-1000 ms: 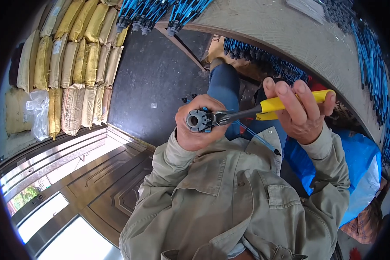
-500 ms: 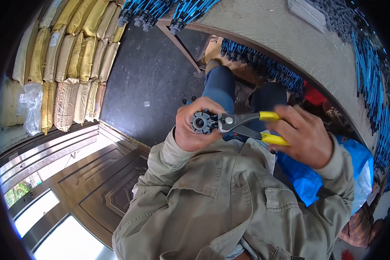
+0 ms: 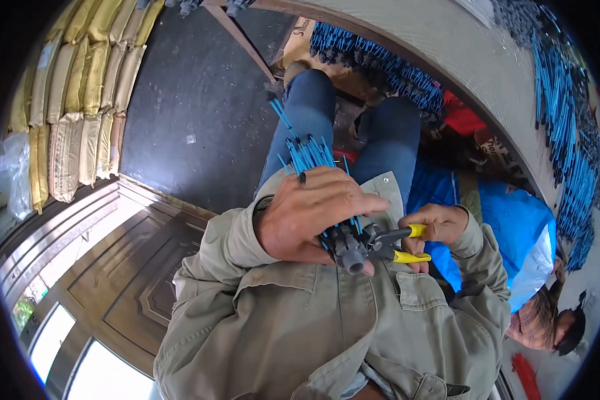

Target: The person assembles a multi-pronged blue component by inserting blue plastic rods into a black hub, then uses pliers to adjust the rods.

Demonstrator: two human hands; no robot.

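My left hand (image 3: 317, 217) is wrapped round a bundle of thin blue rods (image 3: 307, 153), whose upper ends fan out above my knuckles. Below the palm a dark grey plastic piece with a round hollow end (image 3: 353, 261) pokes out; the fingers hide how it joins the rods. In my right hand (image 3: 440, 227) is a pair of pliers (image 3: 410, 257) with yellow-tipped handles, fingers closed round the grips. The pliers' jaws sit right beside the grey piece; whether they bite on it cannot be made out.
Ahead, a table (image 3: 460, 73) curves to the right, with piles of blue rods (image 3: 573, 160) at its right side and more under it (image 3: 380, 60). A blue sheet (image 3: 493, 213) lies by my right side. Stacked sacks (image 3: 73, 93) stand left. Another person (image 3: 547, 320) is at lower right.
The grey piece has tipped from facing up to pointing toward me, and the blue rods now show above my left hand. Both hands have come lower; my right hand has moved closer to the left.
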